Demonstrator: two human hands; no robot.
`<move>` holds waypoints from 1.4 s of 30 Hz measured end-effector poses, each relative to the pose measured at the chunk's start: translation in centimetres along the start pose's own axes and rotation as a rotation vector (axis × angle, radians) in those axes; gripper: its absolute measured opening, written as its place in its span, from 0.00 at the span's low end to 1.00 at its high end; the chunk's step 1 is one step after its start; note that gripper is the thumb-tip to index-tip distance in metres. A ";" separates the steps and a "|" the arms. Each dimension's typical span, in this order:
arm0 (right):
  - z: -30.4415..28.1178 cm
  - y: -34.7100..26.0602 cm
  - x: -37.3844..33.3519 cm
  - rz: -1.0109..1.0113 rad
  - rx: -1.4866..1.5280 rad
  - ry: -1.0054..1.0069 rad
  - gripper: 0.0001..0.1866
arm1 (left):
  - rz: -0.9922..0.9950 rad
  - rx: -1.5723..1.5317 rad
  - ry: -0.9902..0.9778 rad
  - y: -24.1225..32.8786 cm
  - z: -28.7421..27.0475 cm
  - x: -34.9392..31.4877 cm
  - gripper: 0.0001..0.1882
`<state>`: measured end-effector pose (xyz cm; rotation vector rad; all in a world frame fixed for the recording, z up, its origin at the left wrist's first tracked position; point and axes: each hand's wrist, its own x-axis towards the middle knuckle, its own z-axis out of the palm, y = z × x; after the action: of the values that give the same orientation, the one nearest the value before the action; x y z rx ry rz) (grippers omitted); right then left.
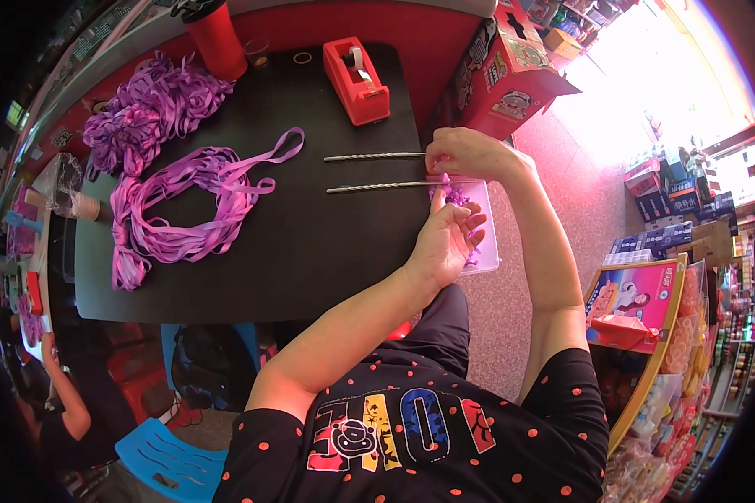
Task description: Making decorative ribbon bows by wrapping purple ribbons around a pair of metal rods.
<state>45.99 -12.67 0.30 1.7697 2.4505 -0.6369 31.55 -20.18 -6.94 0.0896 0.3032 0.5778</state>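
Note:
Two twisted metal rods lie side by side, a far rod (373, 157) and a near rod (382, 188), reaching past the right edge of the black table (327, 268). My right hand (474, 154) is closed at the right end of the far rod; what its fingers pinch is hidden. Just below the near rod, my left hand (446, 243) has its fingers apart, its index fingertip close to a small purple ribbon piece (445, 179). Beneath my hands a clear plastic tray (488, 262) contains several small purple ribbon pieces.
On the table are a looped purple ribbon bundle (197, 247), a heaped ribbon pile (155, 105), a red tape dispenser (356, 81) and a red tumbler (216, 42). A red carton (512, 80) stands beyond. Blue chair (172, 461) at lower left; another person's arm (67, 394) at far left.

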 end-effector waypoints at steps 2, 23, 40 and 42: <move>-0.1 0.7 -0.2 -0.060 0.086 0.015 0.08 | -0.004 -0.003 -0.010 0.1 0.4 -0.2 0.48; 4.9 2.6 -4.8 -0.112 0.193 0.549 0.24 | -0.008 0.005 -0.016 0.3 0.5 0.0 0.36; 2.9 3.0 0.0 0.195 0.927 0.158 0.13 | 0.075 0.839 -0.211 8.7 3.7 -11.7 0.16; 3.1 3.9 -0.2 0.185 0.940 0.162 0.13 | 0.394 1.435 -0.114 12.6 4.2 -13.9 0.11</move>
<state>49.01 -12.90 -3.59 2.3348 2.1585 -1.9058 15.20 -17.30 2.78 1.5874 0.5456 0.6393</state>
